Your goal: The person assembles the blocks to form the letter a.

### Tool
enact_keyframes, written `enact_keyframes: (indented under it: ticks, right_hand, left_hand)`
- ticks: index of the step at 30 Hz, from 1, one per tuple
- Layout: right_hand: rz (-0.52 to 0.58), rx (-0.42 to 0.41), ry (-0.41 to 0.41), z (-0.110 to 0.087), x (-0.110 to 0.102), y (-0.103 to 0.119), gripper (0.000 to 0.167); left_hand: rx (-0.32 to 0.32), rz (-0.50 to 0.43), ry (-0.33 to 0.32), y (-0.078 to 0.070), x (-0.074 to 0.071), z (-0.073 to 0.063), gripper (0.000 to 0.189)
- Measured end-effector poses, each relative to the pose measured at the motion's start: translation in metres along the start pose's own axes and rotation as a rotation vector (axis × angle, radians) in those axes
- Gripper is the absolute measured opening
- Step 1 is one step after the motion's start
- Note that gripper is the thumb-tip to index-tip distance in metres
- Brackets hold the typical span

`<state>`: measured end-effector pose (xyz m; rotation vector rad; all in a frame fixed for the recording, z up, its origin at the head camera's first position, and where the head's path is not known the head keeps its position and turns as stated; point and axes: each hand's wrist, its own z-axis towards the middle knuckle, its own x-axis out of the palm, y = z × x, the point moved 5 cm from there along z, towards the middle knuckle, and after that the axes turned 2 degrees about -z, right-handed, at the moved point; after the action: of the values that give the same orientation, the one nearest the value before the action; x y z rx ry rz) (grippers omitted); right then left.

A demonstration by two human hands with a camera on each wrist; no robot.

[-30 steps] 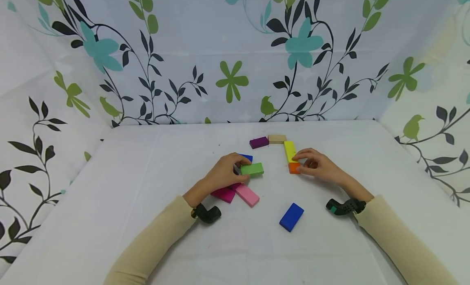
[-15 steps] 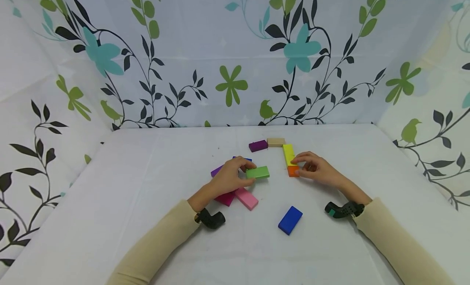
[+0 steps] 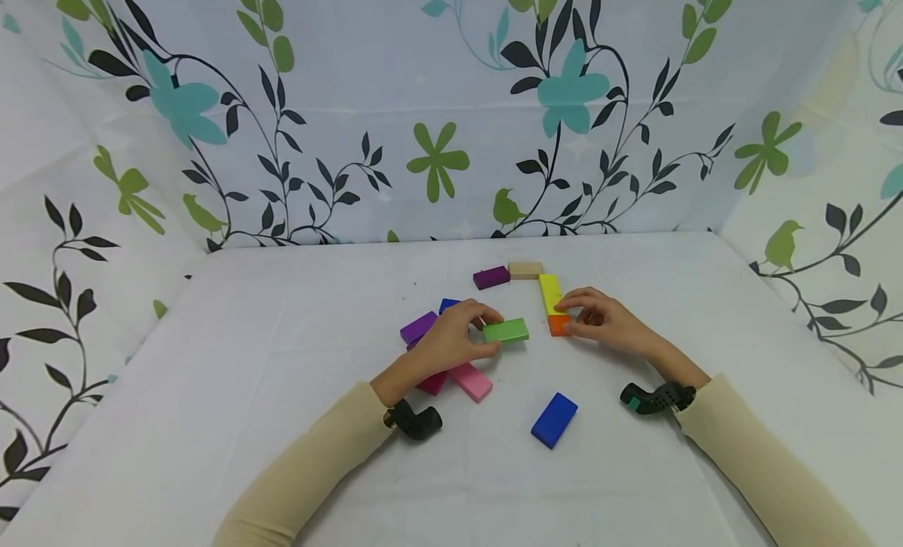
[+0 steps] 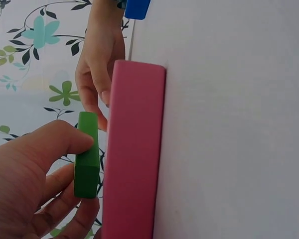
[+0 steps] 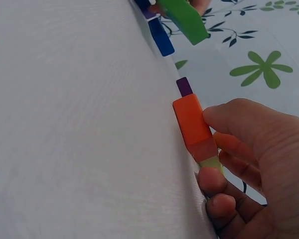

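My left hand pinches a light green wooden block between thumb and fingers, its free end pointing right. In the right wrist view this green block shows up off the white surface. My right hand holds an orange block that sits against the near end of a yellow block. The thumb lies on the orange block in the right wrist view, with the other fingers curled at its far side. Beyond the yellow block, a beige block and a dark purple block continue the bent row.
Beneath and around the left hand lie a violet block, a blue block, a magenta block and a pink block. Another blue block lies alone nearer the front. A leaf-patterned cloth hangs behind the table.
The left hand has carried the green block rightward, toward the orange block, uncovering the violet block. The right hand stays at the orange block.
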<state>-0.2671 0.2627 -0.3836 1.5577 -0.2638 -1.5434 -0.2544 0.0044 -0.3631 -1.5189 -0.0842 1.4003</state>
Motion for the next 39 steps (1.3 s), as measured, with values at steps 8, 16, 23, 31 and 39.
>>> enact_keyframes:
  ticks: [8, 16, 23, 31, 39]
  right_hand:
    - [0.005, 0.005, 0.007, 0.0, 0.0, 0.0, 0.033]
    - [0.017, -0.013, -0.003, 0.0, 0.0, 0.001, 0.032]
    - [0.021, -0.017, -0.01, 0.0, 0.001, -0.002, 0.032]
    - [0.035, -0.014, -0.004, 0.0, 0.002, -0.001, 0.032]
    - [0.041, -0.005, 0.001, 0.001, 0.0, -0.001, 0.033]
  left_hand:
    - [-0.025, 0.026, 0.024, -0.006, 0.006, 0.007, 0.036]
    - [-0.015, 0.023, 0.038, -0.01, 0.012, 0.012, 0.036]
    - [-0.017, 0.031, 0.045, -0.012, 0.016, 0.016, 0.036]
    - [-0.026, 0.077, 0.068, -0.011, 0.023, 0.026, 0.036]
    - [-0.054, 0.122, 0.091, -0.007, 0.025, 0.035, 0.036]
